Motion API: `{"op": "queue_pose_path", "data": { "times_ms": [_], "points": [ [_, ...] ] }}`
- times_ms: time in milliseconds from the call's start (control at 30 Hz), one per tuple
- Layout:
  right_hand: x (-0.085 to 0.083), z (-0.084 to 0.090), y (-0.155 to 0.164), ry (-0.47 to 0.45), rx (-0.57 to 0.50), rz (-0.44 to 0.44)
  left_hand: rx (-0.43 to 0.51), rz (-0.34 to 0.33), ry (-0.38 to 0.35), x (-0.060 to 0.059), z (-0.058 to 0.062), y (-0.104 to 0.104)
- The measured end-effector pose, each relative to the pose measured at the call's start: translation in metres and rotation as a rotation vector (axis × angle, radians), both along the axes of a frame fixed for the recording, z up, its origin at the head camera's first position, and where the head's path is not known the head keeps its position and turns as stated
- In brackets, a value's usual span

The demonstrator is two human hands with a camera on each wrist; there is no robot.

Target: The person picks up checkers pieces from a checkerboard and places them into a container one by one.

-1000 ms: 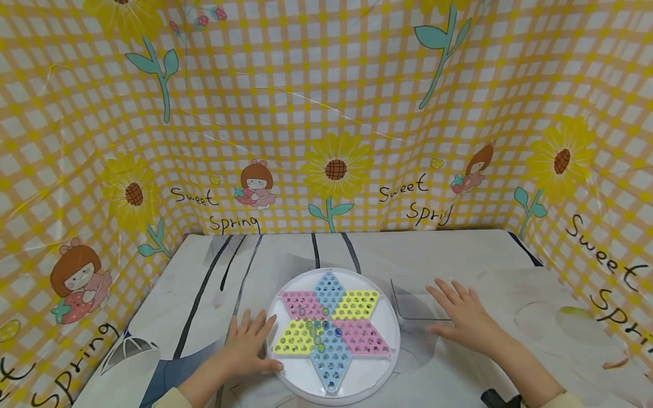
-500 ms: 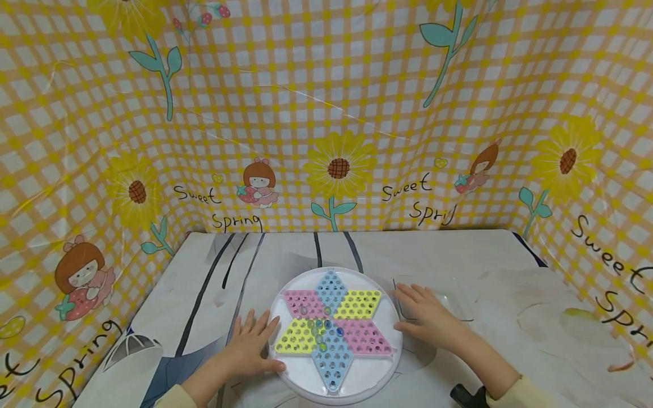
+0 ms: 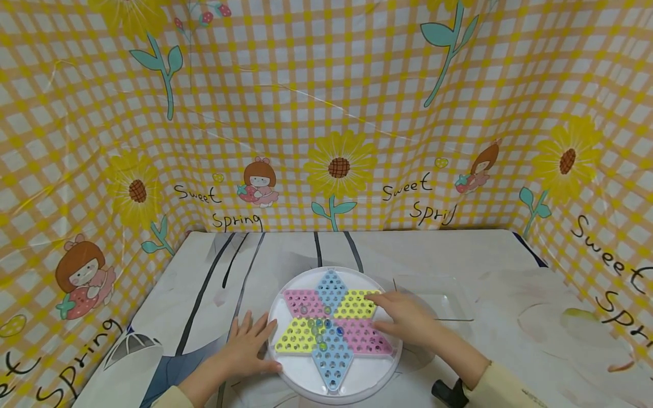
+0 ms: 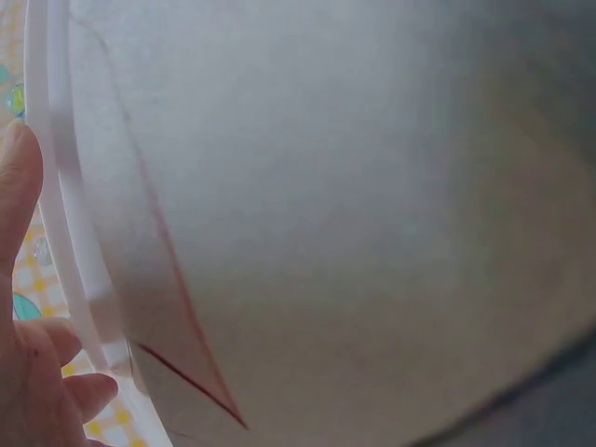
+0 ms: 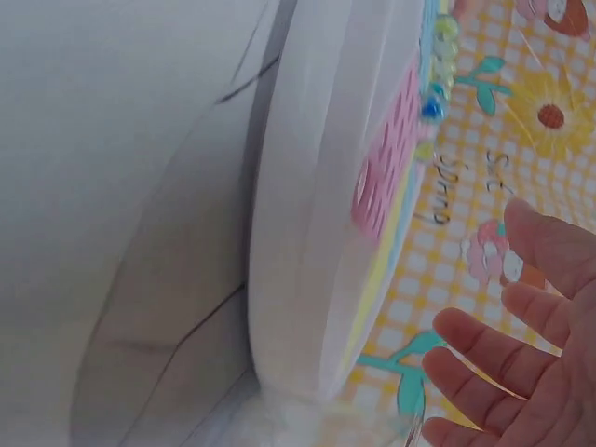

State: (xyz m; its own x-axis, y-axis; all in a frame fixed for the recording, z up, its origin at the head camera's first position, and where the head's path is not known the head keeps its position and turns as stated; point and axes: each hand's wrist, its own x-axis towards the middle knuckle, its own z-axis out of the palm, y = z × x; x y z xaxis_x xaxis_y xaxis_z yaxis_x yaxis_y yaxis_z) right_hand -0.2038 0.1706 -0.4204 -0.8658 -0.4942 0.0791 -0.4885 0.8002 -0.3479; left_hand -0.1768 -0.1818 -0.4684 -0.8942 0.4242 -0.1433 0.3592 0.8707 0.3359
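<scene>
A round white Chinese checkers board (image 3: 301,377) with a pink, yellow and blue star lies on the table in the head view. Several glass marbles (image 3: 319,339) sit in holes around the star's middle and its left side. My left hand (image 3: 247,350), fingers spread, rests at the board's left rim. Over the right part of the board is my right hand (image 3: 408,318), its fingertips above the yellow and pink points. The right wrist view shows that hand (image 5: 521,354) with fingers loosely spread and nothing in them.
A clear plastic tray (image 3: 449,306) lies right of the board, partly behind the right forearm. A yellow checked cloth (image 3: 285,113) hangs around the back and sides of the table. A black wrist device (image 3: 449,392) is on the right wrist.
My right hand has moved left, from the table and clear tray to over the board's right side. The left hand stays at the left rim. The marbles look unmoved.
</scene>
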Motion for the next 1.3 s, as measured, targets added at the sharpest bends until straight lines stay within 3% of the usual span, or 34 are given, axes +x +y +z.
{"op": "queue_pose_path", "data": {
  "times_ms": [133,633,967,1300],
  "points": [
    [-0.002,-0.002,-0.013,-0.032,-0.011,0.057,-0.003,0.012,-0.008,0.001,0.000,0.000],
    [-0.012,-0.011,-0.055,0.021,0.079,0.284,0.000,0.028,-0.017,-0.003,0.003,-0.001],
    [-0.014,-0.017,-0.064,0.020,0.131,0.296,-0.018,0.034,-0.014,-0.002,0.002,0.001],
    [-0.017,-0.019,-0.062,-0.037,0.059,0.279,-0.007,0.033,-0.021,0.000,0.005,0.001]
  ]
}}
